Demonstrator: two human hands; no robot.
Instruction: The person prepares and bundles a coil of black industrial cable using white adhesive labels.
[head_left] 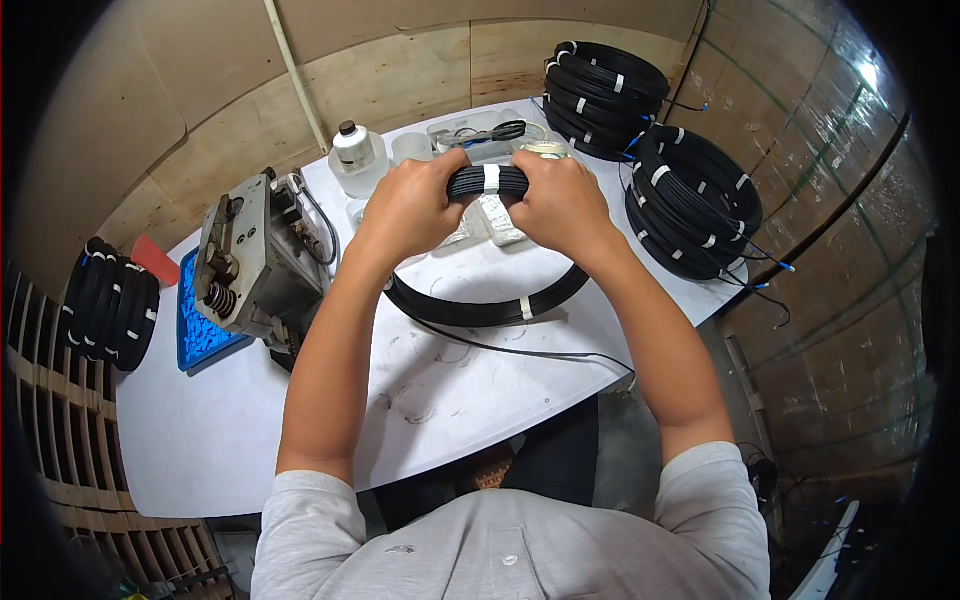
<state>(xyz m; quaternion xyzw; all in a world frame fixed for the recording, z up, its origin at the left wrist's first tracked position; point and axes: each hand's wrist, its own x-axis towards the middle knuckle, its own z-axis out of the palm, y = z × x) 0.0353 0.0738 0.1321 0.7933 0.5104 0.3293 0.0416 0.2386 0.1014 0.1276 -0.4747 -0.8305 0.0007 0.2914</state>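
A coil of black cable (470, 307) is tilted up off the white table, its far side raised in both hands and its near side low over the tabletop. My left hand (412, 205) is closed around the coil just left of a white tape band (491, 180). On the band's other side, my right hand (562, 200) grips the same bundle. Another white band (526, 308) wraps the near side. One loose cable end (530, 352) trails right toward the table's front edge. Fingers under the coil are partly hidden.
Stacked black coils (605, 100) and a second stack (692, 205) stand at right; more coils (110, 305) lie far left. A metal press-like machine (250, 260) stands beside a blue tray (187, 355) of small blue parts. Behind my hands are a white-labelled bottle (353, 147) and clear containers (410, 147).
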